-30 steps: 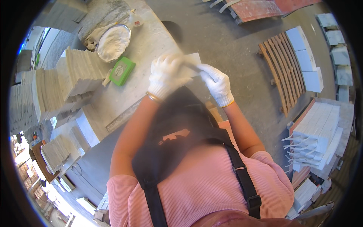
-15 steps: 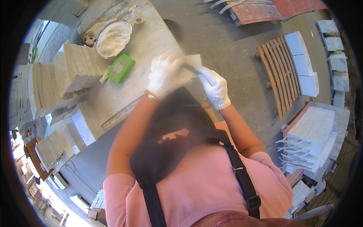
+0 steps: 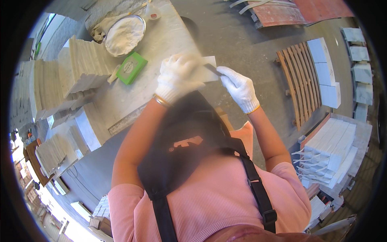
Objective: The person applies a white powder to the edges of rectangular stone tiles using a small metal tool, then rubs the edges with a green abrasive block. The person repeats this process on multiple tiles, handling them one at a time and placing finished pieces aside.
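Note:
My left hand (image 3: pixel 175 78), in a white knit glove and slightly blurred, grips a flat pale tile (image 3: pixel 210 77) by its left side. Only the tile's right end shows past my fingers. In my right hand (image 3: pixel 240 88), also gloved, is a thin dark flat-bladed tool (image 3: pixel 212 69), its blade lying across the tile's face. The tool's handle end is hidden in the glove. Both hands are above the right edge of a pale stone worktop (image 3: pixel 165 32). Left of them on that top lie a green box (image 3: pixel 132 68) and a round metal bowl of white powder (image 3: pixel 124 36).
Stacks of stone tiles (image 3: pixel 86 66) stand along the left. A white bottle (image 3: pixel 152 11) is at the worktop's far end. Across the floor at right are a wooden slatted pallet (image 3: pixel 301 80), white boxes (image 3: pixel 322 66) and a strapped stack of white slabs (image 3: pixel 328 141).
My right hand has shifted right and slightly down with the tool, away from my left hand. More of the tile and blade shows. My left hand keeps its grip.

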Available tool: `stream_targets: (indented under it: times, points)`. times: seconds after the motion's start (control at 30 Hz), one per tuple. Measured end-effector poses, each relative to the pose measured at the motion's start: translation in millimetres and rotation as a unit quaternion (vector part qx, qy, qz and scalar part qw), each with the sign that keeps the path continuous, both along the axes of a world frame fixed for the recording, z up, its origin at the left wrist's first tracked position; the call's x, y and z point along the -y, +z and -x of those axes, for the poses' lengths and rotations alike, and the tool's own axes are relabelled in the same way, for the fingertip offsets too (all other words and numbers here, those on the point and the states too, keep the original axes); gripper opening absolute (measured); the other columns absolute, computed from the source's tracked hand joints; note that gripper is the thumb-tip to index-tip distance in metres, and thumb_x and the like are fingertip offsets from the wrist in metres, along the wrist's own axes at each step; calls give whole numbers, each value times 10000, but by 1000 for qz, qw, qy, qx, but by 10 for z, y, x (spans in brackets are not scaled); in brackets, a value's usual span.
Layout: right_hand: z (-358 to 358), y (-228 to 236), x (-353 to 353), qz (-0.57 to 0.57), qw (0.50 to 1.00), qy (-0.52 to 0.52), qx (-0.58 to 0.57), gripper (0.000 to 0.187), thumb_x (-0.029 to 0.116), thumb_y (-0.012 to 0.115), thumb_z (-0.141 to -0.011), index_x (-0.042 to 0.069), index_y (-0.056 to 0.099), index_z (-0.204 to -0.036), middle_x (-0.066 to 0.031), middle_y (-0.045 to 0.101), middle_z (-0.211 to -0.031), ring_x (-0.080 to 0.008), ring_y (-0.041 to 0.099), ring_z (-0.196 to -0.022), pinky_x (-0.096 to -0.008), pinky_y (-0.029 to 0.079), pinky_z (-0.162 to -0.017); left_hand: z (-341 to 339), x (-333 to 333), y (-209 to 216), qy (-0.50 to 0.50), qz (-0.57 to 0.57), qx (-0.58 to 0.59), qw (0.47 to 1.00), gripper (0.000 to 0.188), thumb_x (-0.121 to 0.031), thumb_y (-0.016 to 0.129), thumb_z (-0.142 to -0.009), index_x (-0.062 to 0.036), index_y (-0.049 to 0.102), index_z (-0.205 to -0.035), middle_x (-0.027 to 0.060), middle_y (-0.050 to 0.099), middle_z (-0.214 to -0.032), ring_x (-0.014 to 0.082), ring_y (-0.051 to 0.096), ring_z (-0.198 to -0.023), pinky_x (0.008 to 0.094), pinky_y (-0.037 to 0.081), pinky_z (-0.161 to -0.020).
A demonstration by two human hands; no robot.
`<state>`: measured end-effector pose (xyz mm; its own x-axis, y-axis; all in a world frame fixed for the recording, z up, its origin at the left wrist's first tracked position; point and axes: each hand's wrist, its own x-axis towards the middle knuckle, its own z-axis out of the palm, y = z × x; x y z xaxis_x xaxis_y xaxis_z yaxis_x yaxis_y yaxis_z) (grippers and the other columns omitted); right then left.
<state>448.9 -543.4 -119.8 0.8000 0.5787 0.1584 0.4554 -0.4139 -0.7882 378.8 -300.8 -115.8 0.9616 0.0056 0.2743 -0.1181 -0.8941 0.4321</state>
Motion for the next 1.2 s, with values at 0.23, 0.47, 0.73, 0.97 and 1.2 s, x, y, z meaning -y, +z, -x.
stream_targets:
  times: [0.23,0.47,0.73,0.97,1.2]
  points:
    - [250,25,-149,37,998,-51,14,357,22,696,-921,95,717,-1270,-154,763,-1089,-276,759,-897,-316,587,-804,-9,11,-17,-9,17,10,1000,706,-417,920,-576,-181,707,-1206,24,665,-1299,301,580,-1244,461,453,-1025]
    - [95,73,-81,62,996,-14,54,352,37,700,-936,92,716,-1284,-129,773,-1030,-188,745,-813,-305,577,-740,9,9,-4,-6,28,19,999,697,-407,917,-581,-186,707,-1208,22,663,-1308,303,581,-1238,459,447,-1031]
    - [287,-7,-210,57,997,-18,54,377,41,706,-911,96,715,-1284,-179,752,-1122,-320,751,-939,-345,585,-804,-8,10,-22,-7,21,9,1000,687,-402,911,-587,-177,708,-1203,31,663,-1311,308,582,-1234,462,445,-1030]
    - [193,118,-150,27,994,-69,-82,349,48,695,-937,81,712,-1285,-155,768,-1123,-237,768,-958,-325,582,-807,6,4,-45,2,23,20,1000,644,-407,902,-595,-161,713,-1160,40,671,-1299,307,587,-1228,461,455,-1020]
    - [412,107,-316,3,998,-20,-62,316,165,692,-965,108,711,-1275,-171,741,-1132,-319,738,-970,-375,568,-848,-16,-10,-77,-10,23,29,999,655,-417,907,-600,-157,701,-1164,50,665,-1300,307,584,-1233,468,448,-1035]
